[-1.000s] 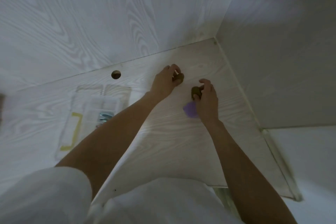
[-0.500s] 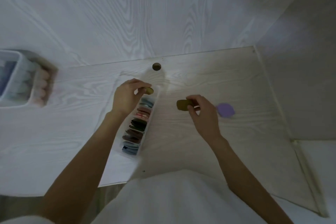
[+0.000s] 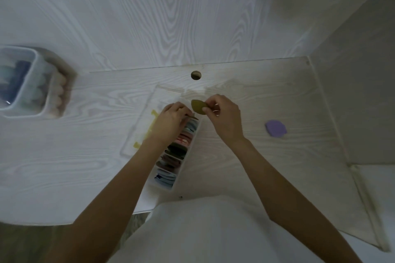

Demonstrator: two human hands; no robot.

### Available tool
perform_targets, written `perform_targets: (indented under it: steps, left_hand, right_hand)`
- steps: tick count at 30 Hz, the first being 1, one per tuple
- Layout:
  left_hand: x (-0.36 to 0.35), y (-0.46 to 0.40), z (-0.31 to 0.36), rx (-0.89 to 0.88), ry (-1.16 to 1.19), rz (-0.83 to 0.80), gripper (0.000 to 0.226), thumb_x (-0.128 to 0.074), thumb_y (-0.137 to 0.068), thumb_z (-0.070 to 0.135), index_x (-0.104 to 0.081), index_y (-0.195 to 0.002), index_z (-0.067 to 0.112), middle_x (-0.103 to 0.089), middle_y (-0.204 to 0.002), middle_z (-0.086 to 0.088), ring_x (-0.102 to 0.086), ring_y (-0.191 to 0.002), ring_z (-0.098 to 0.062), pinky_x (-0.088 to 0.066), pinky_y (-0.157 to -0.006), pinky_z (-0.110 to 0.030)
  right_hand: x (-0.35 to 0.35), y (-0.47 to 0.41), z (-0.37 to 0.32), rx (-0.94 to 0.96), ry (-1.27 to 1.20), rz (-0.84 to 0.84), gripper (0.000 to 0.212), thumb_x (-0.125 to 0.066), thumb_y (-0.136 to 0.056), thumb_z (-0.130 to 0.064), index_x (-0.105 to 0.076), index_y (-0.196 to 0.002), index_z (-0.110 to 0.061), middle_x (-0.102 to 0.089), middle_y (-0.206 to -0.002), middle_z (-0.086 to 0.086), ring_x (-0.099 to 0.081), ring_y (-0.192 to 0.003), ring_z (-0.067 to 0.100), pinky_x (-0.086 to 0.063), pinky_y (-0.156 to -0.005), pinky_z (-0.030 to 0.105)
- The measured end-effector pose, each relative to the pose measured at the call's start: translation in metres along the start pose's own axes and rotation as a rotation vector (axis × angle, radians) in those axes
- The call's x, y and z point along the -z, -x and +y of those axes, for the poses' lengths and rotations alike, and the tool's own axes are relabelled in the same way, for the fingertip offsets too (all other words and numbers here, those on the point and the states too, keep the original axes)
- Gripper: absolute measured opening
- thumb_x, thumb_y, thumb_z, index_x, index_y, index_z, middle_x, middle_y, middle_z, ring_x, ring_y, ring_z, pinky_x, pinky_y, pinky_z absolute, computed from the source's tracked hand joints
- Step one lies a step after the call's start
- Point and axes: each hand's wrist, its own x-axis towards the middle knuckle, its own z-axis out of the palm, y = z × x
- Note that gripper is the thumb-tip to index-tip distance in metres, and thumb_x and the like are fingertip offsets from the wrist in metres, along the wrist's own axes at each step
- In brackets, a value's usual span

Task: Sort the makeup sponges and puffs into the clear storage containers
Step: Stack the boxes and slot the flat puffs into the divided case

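The right hand point(image 3: 224, 119) pinches an olive puff point(image 3: 197, 107) above the divided container point(image 3: 171, 156); the left hand point(image 3: 171, 121) presses another in. Tight slots may push neighbours out

Worktop point(image 3: 267, 100): pale wood-grain finish, matt. Divided container point(image 3: 188, 151): clear plastic, smooth. Olive puff point(image 3: 197, 106) and purple puff point(image 3: 275, 127): soft, matt foam noted.

dim, cool light | soft blur throughout | wide-angle bending at edges
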Motion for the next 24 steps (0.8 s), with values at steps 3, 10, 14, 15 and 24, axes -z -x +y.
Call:
perform_targets:
  steps: [3, 10, 14, 15, 24]
  left_hand:
    - [0.0, 0.004, 0.0, -0.013, -0.005, 0.035, 0.01, -0.069, -0.073, 0.011, -0.072, -0.082, 0.013, -0.068, -0.082, -0.006, -0.064, -0.069, -0.028, -0.048, -0.075, -0.036]
    - [-0.002, 0.007, -0.006, -0.008, -0.089, 0.0, 0.024, -0.052, -0.081, 0.033, -0.074, -0.082, 0.023, -0.07, -0.078, 0.002, -0.064, -0.07, -0.022, -0.045, -0.075, -0.033]
    - [0.0, 0.005, -0.004, 0.004, -0.091, -0.026, 0.025, -0.05, -0.081, 0.033, -0.07, -0.09, 0.022, -0.068, -0.077, 0.001, -0.065, -0.07, -0.024, -0.047, -0.075, -0.037]
    - [-0.001, 0.005, -0.004, 0.006, -0.08, -0.027, 0.024, -0.051, -0.082, 0.032, -0.068, -0.094, 0.02, -0.068, -0.078, 0.0, -0.065, -0.071, -0.025, -0.047, -0.075, -0.037]
    - [-0.005, -0.003, 0.007, -0.053, -0.01, 0.0, 0.016, -0.065, -0.08, 0.019, -0.074, -0.093, 0.017, -0.068, -0.079, -0.007, -0.063, -0.068, -0.028, -0.048, -0.075, -0.037]
  right_hand:
    - [-0.014, 0.002, -0.004, 0.02, 0.079, -0.001, 0.008, -0.067, -0.082, -0.019, -0.059, -0.084, -0.016, -0.063, -0.082, -0.003, -0.057, -0.076, 0.014, -0.05, -0.066, 0.038]
    - [-0.036, 0.0, 0.008, 0.024, 0.358, 0.005, 0.008, -0.074, -0.073, -0.019, -0.068, -0.077, -0.016, -0.058, -0.106, 0.004, -0.049, -0.101, 0.027, -0.039, -0.079, 0.034]
    - [-0.034, -0.002, 0.014, -0.045, 0.383, -0.082, 0.007, -0.073, -0.075, -0.025, -0.072, -0.078, -0.019, -0.051, -0.123, 0.002, -0.039, -0.117, 0.026, -0.031, -0.088, 0.034]
    - [-0.032, -0.004, 0.015, -0.054, 0.379, -0.104, 0.008, -0.073, -0.075, -0.027, -0.073, -0.079, -0.021, -0.049, -0.127, 0.001, -0.037, -0.12, 0.025, -0.029, -0.09, 0.033]
    - [-0.003, 0.005, 0.028, 0.027, 0.256, -0.085, 0.008, -0.067, -0.082, -0.021, -0.071, -0.086, -0.016, -0.055, -0.124, 0.006, -0.045, -0.115, 0.025, -0.036, -0.093, 0.037]
